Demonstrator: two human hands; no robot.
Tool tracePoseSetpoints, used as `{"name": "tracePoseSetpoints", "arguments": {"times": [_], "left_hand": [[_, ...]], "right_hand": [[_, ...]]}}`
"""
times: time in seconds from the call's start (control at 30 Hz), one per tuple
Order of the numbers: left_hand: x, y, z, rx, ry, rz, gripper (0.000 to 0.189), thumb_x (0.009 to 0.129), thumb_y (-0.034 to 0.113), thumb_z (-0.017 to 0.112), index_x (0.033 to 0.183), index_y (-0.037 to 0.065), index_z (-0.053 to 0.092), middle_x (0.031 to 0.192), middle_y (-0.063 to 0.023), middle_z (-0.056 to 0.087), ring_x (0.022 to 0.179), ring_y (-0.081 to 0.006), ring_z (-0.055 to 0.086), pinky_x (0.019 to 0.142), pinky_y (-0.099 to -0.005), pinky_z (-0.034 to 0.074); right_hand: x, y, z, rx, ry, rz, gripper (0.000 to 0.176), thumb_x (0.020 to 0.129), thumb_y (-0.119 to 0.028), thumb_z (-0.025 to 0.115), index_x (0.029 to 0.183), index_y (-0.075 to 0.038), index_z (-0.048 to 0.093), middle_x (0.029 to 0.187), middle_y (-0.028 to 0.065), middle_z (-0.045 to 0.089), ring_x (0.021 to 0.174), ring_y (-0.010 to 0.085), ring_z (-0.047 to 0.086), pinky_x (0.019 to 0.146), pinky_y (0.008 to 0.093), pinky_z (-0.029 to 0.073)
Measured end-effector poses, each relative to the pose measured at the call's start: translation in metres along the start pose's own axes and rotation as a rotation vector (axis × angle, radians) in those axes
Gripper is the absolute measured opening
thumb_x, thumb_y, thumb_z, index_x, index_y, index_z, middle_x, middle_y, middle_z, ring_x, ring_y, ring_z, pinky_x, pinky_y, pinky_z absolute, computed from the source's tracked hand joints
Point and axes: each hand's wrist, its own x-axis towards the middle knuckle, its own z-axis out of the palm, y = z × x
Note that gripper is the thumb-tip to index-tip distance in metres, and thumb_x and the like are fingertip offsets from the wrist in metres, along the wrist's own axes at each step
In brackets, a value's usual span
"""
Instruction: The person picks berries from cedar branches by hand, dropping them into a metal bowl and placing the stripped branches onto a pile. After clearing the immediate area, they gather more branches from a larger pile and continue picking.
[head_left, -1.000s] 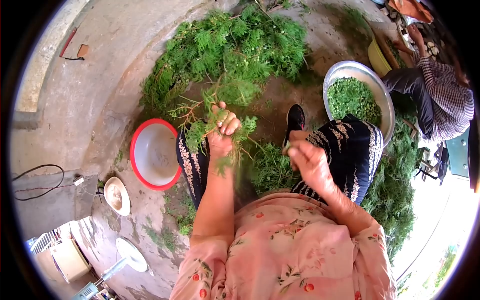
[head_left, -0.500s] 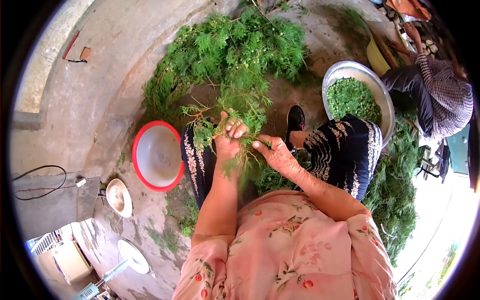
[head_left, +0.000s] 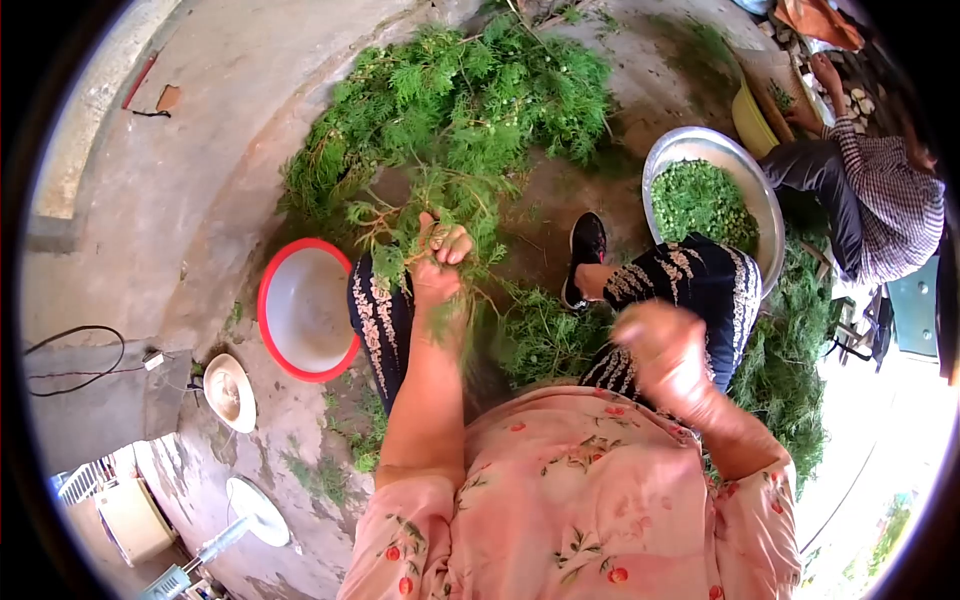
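My left hand point(head_left: 440, 258) is closed round a leafy green branch point(head_left: 455, 200), whose sprays spread above and beside the fingers. My right hand point(head_left: 660, 345), smeared by motion, is over my right knee, apart from the branch; its fingers and anything in them cannot be made out. Beyond that knee stands a metal basin point(head_left: 770, 215) holding small green pieces. A large pile of green branches point(head_left: 480, 90) lies on the ground in front of me.
A red-rimmed white basin point(head_left: 310, 310) stands beside my left leg. More greenery point(head_left: 780, 370) lies at the right. A person in a checked shirt point(head_left: 895, 200) sits at the upper right near a yellow basin point(head_left: 752, 122). A fan point(head_left: 258, 512) is at the lower left.
My right hand has left the branch and moved right, over my right knee. My left hand still holds the branch and has shifted slightly left.
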Motion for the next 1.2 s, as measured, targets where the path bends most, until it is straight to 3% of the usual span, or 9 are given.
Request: {"name": "tracePoseSetpoints", "arguments": {"times": [0.07,0.13,0.27,0.43,0.5,0.67,0.83,0.93,1.2], "left_hand": [[-0.004,0.004,0.004,-0.066,-0.091,-0.09,0.022,0.09,0.022,0.047,0.083,0.002,0.052,0.051,0.0018,0.039,0.046,-0.0108,0.037,0.043,-0.0225,0.035],[-0.006,0.001,0.0,-0.099,-0.08,-0.01,0.017,0.088,0.01,0.047,0.1,-0.002,0.049,0.053,0.0023,0.041,0.044,-0.009,0.037,0.043,-0.021,0.037],[0.001,0.013,-0.01,-0.046,-0.055,-0.025,0.017,0.081,0.006,0.054,0.096,-0.001,0.052,0.049,0.0016,0.041,0.043,-0.0116,0.039,0.043,-0.0235,0.038],[0.005,0.014,-0.018,-0.016,-0.072,-0.069,0.02,0.079,0.007,0.056,0.097,0.0,0.052,0.047,0.0005,0.04,0.043,-0.0127,0.04,0.045,-0.0235,0.039],[0.005,0.01,-0.015,0.046,-0.053,-0.014,0.021,0.078,0.006,0.056,0.098,0.0,0.052,0.046,0.0005,0.04,0.042,-0.0125,0.04,0.045,-0.0223,0.038],[0.0,-0.005,0.006,-0.077,0.016,-0.055,0.02,0.08,0.005,0.053,0.099,0.001,0.05,0.046,0.0016,0.039,0.04,-0.0104,0.039,0.043,-0.0218,0.038],[-0.003,-0.01,0.012,-0.053,0.009,-0.057,0.018,0.086,0.01,0.049,0.103,0.003,0.049,0.048,0.0031,0.039,0.041,-0.0089,0.037,0.042,-0.0214,0.037],[-0.001,-0.005,0.009,-0.033,-0.115,-0.094,0.019,0.091,0.017,0.046,0.103,0.003,0.049,0.049,0.0029,0.039,0.041,-0.0085,0.037,0.042,-0.0214,0.036],[-0.012,-0.004,0.039,0.05,-0.334,0.003,0.025,0.096,0.023,0.036,0.099,0.002,0.049,0.051,0.0013,0.035,0.041,-0.0087,0.028,0.038,-0.0235,0.024]], "right_hand": [[0.005,0.031,-0.031,-0.283,0.235,0.376,0.019,0.082,-0.021,0.059,0.079,-0.003,0.055,0.075,0.01,0.062,0.065,0.0206,0.061,0.055,0.0318,0.051],[0.009,0.088,-0.067,-0.547,0.418,0.334,0.045,0.078,-0.036,0.063,0.104,-0.001,0.052,0.094,0.0173,0.06,0.086,0.028,0.06,0.073,0.038,0.05],[-0.011,0.159,-0.103,-0.704,0.299,0.712,0.06,0.079,-0.029,0.063,0.127,-0.001,0.04,0.116,0.0225,0.049,0.109,0.0339,0.047,0.091,0.0392,0.039],[0.016,0.08,-0.037,-0.089,0.3,0.654,0.02,0.083,-0.009,0.054,0.101,-0.003,0.059,0.095,0.0133,0.062,0.086,0.0227,0.06,0.076,0.0309,0.048],[0.018,0.054,0.003,0.0,0.064,0.337,0.021,0.075,-0.008,0.061,0.095,-0.001,0.059,0.086,0.0153,0.062,0.081,0.0271,0.06,0.073,0.0328,0.048],[0.015,0.01,0.098,0.461,-0.175,0.332,0.044,0.071,-0.013,0.07,0.11,0.0,0.053,0.099,0.0167,0.058,0.095,0.0285,0.056,0.082,0.0323,0.044],[0.01,0.008,0.123,0.36,-0.334,0.291,0.028,0.075,-0.019,0.066,0.091,0.002,0.055,0.087,0.0179,0.055,0.076,0.0301,0.053,0.067,0.0362,0.043],[0.009,0.003,0.114,0.49,-0.527,0.588,0.032,0.08,-0.026,0.059,0.077,0.005,0.052,0.083,0.0239,0.055,0.08,0.0398,0.053,0.068,0.0424,0.042],[0.0,-0.008,0.074,0.397,-0.517,0.418,0.034,0.087,-0.029,0.048,0.08,0.004,0.052,0.078,0.0248,0.054,0.076,0.0405,0.052,0.066,0.0433,0.042]]}}
